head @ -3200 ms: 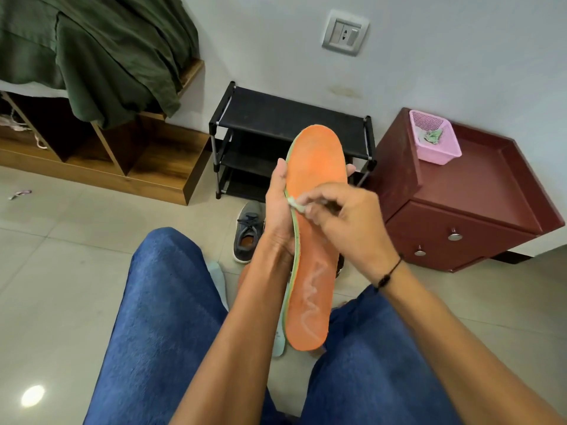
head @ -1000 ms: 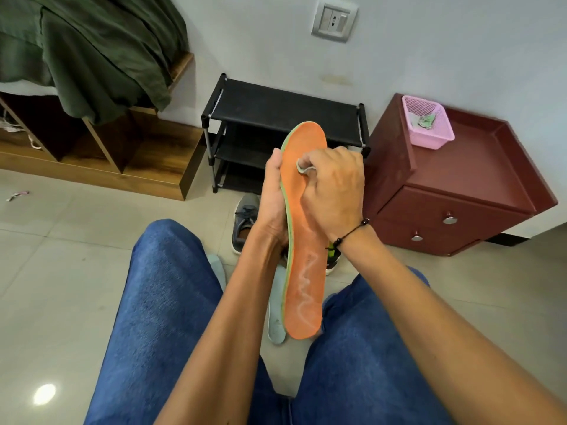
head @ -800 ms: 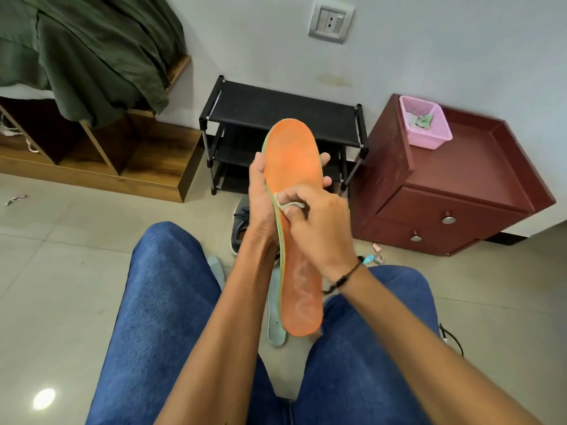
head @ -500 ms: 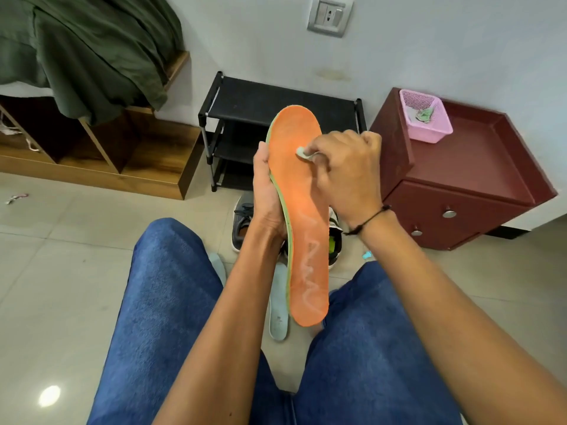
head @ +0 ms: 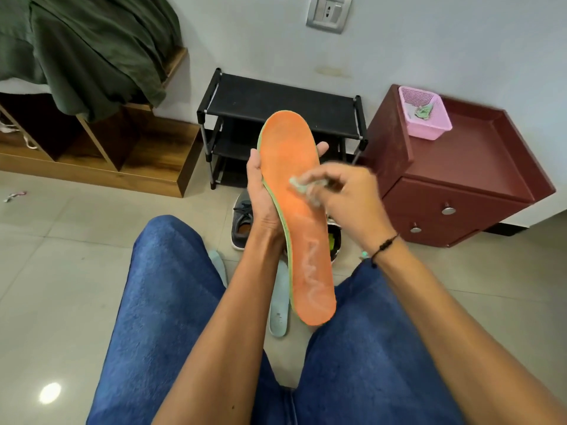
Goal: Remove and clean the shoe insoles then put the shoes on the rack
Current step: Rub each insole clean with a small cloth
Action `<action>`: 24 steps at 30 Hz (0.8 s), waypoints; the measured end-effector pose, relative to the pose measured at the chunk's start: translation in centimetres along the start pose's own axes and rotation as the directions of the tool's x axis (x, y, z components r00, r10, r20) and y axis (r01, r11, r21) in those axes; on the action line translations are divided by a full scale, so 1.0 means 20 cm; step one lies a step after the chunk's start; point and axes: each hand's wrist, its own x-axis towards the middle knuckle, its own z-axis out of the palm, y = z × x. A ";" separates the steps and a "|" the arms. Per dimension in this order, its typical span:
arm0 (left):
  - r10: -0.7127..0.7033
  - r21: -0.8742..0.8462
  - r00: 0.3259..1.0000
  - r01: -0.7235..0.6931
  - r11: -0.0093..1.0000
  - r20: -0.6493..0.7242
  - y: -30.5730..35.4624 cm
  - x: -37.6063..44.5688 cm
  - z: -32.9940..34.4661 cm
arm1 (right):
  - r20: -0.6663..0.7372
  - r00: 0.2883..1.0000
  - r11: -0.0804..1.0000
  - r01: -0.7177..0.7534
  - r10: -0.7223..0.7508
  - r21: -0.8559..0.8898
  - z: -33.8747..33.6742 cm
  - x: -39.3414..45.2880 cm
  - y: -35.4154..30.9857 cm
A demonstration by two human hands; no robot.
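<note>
The left hand (head: 260, 191) is gripping the orange insole (head: 296, 210) from behind, palm along its green edge and fingertips curling round the far side near the toe end; the insole is standing nearly upright above the person's blue-jeaned knees, toe end up and heel end hanging low between the thighs; the right hand (head: 349, 200) is pinching a small pale wipe (head: 302, 185) between thumb and fingers and pressing it against the orange face about midway up, though the fingers are blurring and their exact lie is hard to read; a second, pale blue-grey insole (head: 279, 305) is lying on the tiled floor (head: 61, 271) just behind the orange one; a dark grey shoe (head: 242, 219) is sitting on the floor in front of the black shoe rack (head: 276, 105), and another shoe (head: 334, 240) with yellow-green inside is peeking out behind the orange insole; the rack is standing against the wall between a wooden shelf unit (head: 129, 154) and a dark red cabinet (head: 460, 179), which is carrying a pink basket (head: 426, 118).
</note>
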 end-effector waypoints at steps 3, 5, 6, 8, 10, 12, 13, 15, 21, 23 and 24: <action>0.071 0.092 0.996 -0.065 0.994 -0.061 -0.01 0.00 0.00 | -0.156 0.953 0.937 0.210 -0.260 -0.278 -0.02 0.11 0.03; 0.055 0.051 0.998 -0.055 0.997 -0.013 0.00 0.00 0.02 | -0.084 0.908 0.802 0.317 -0.411 -0.506 0.05 0.12 0.05; 0.054 0.017 0.998 -0.054 0.998 0.029 0.01 -0.01 0.03 | -0.086 0.903 0.791 0.318 -0.420 -0.523 0.08 0.10 0.06; 0.071 -0.031 0.993 -0.069 0.997 0.092 0.02 0.00 0.03 | -0.156 0.911 0.851 0.280 -0.381 -0.444 0.14 0.04 0.04; 0.072 -0.036 0.990 -0.068 0.997 0.118 0.01 0.00 0.02 | -0.182 0.934 0.918 0.242 -0.308 -0.313 0.16 -0.01 0.01; 0.047 -0.023 0.988 -0.044 0.999 0.147 0.00 0.00 0.01 | -0.107 0.972 0.962 0.184 -0.209 -0.203 0.14 -0.06 -0.02; 0.035 -0.019 0.988 -0.032 0.999 0.151 -0.01 0.00 0.01 | -0.057 0.985 0.973 0.149 -0.161 -0.177 0.13 -0.08 -0.04; 0.012 -0.031 0.990 -0.008 1.000 0.139 0.00 0.01 0.01 | 0.012 0.998 0.988 0.069 -0.068 -0.140 0.11 -0.10 -0.09; -0.074 0.045 0.997 0.073 0.996 0.020 -0.01 0.01 0.02 | -0.186 0.976 0.993 -0.112 0.114 0.020 0.06 0.02 -0.04; -0.111 0.108 0.994 0.110 0.988 0.003 -0.01 0.02 0.02 | -0.320 0.939 0.992 -0.114 0.123 0.046 0.06 0.07 -0.03; -0.136 0.128 0.991 0.134 0.983 0.010 -0.02 0.01 0.02 | -0.354 0.926 0.991 -0.117 0.130 0.059 0.06 0.09 -0.02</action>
